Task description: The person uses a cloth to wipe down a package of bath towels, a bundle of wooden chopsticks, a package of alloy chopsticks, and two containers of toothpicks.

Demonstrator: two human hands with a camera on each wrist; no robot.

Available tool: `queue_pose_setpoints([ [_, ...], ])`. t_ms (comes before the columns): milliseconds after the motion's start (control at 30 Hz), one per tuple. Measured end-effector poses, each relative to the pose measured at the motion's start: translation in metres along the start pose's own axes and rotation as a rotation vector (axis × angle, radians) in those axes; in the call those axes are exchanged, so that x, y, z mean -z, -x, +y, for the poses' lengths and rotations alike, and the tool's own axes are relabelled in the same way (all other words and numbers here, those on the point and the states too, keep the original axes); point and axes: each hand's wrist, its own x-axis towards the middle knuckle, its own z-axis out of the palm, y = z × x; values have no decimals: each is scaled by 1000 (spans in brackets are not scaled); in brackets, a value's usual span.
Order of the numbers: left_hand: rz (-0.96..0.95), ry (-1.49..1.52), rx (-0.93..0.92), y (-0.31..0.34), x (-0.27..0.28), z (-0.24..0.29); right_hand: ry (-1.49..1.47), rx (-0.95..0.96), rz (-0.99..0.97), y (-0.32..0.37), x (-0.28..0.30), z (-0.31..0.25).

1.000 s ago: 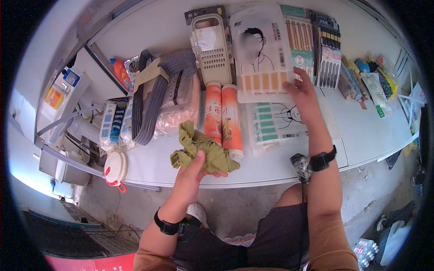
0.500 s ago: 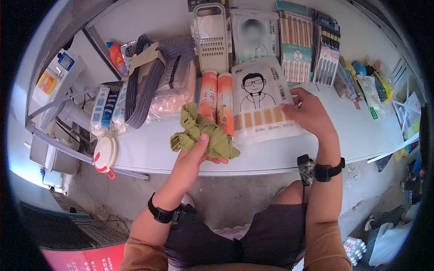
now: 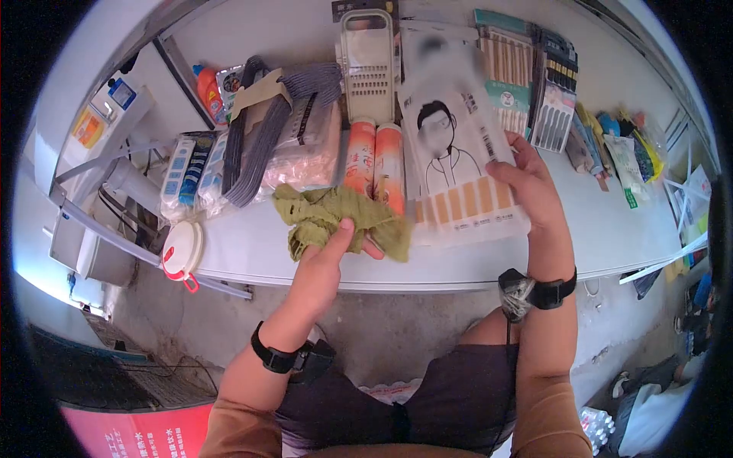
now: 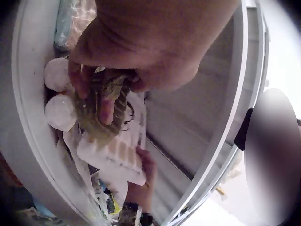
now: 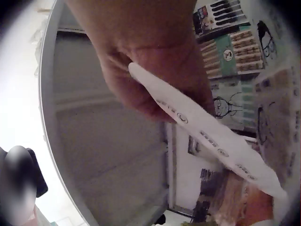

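Note:
In the head view my left hand [image 3: 324,259] holds a crumpled olive-green cloth [image 3: 336,214], thumb on top and fingers beneath, above the table's front part. My right hand [image 3: 531,183] pinches the right edge of a flat, translucent package [image 3: 458,172] printed with a line-drawn figure and a row of tan strips. That package is tilted, its lower edge toward me. It overlaps a similar package [image 3: 439,53] at the back. From the right wrist, the held package [image 5: 207,132] shows nearly edge-on, with another package bearing green strips [image 5: 247,103] beyond.
Two orange-wrapped rolls [image 3: 388,164] lie between the cloth and package. A grater [image 3: 369,69] and chopstick packs [image 3: 510,72] lean at the back. Grey-striped textile bundles [image 3: 259,130] sit left, near a round white lid [image 3: 183,248]. Bagged items [image 3: 630,145] lie at the right.
My right hand has brought the tan-strip package down toward me, then tilted it. The package with green strips on the table has dropped from the head view. My left hand has shifted the cloth slightly.

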Motion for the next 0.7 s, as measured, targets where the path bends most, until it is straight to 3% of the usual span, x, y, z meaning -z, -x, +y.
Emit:
queue_pose_setpoints([
  [100,-88,-31,16,1,4,-2,-178,23,-38,15,-14,-23],
  [200,-48,-63,114,8,1,-3,-111,309,-88,40,-63,-44],
  [267,-339,309,134,18,-2,13,-16,411,-266,53,-86,-39],
  [300,-332,316,129,20,-5,14,60,455,-372,57,-95,-35],
  [367,-492,812,10,23,-9,15,563,518,-649,62,-104,-48],
  [400,-486,817,5,22,-8,15,565,519,-658,65,-111,-46],
  [467,-443,875,-89,17,-2,15,916,656,-568,71,-125,-42],
  [633,-475,837,-218,15,17,9,941,679,-606,71,-131,-39],
  [700,-450,-677,-732,18,23,14,842,732,-652,72,-133,-42],
])
